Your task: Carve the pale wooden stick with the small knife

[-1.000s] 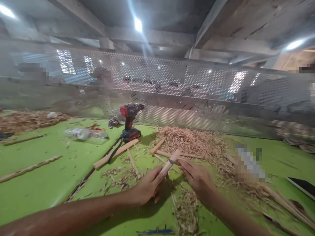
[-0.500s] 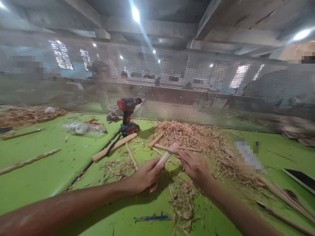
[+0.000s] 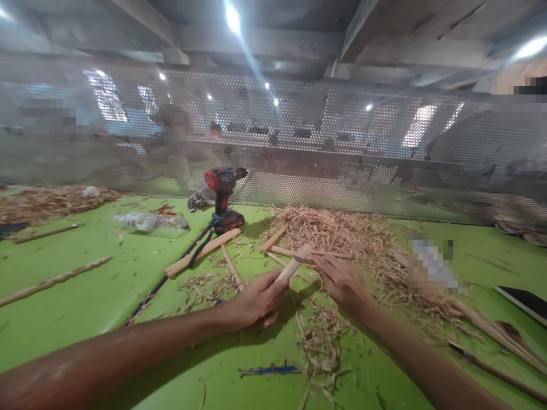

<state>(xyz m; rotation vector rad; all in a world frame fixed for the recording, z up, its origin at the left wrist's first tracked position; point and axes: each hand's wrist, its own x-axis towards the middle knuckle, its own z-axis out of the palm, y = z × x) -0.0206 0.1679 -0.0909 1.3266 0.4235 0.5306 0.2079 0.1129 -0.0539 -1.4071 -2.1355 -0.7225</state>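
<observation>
- The left hand (image 3: 262, 299) is closed around the lower end of a pale wood piece (image 3: 294, 265), its upper end slanting away up and to the right.
- The right hand (image 3: 342, 279) pinches a small dark blade (image 3: 301, 259) that lies across the wood near its upper end; the fingers hide the blade's handle.
- The wood is above the green tabletop (image 3: 85, 327), in front of the person.
- Below the hands lie loose curled shavings (image 3: 322, 341), with a blue strip (image 3: 273, 370) just left of them.
- Beyond the left hand are a thin stick (image 3: 232, 266) and a flat wooden slat (image 3: 209, 250).
- Just behind the slat a red-and-black drill (image 3: 223, 196) stands upright on its battery; a clear plastic bottle (image 3: 151, 224) lies to its left.
- Beyond the right hand spreads a large heap of shavings (image 3: 333, 228).
- At the far right lies a dark flat slab (image 3: 523, 300).
- A perforated panel (image 3: 299, 185) runs along the table's back.
</observation>
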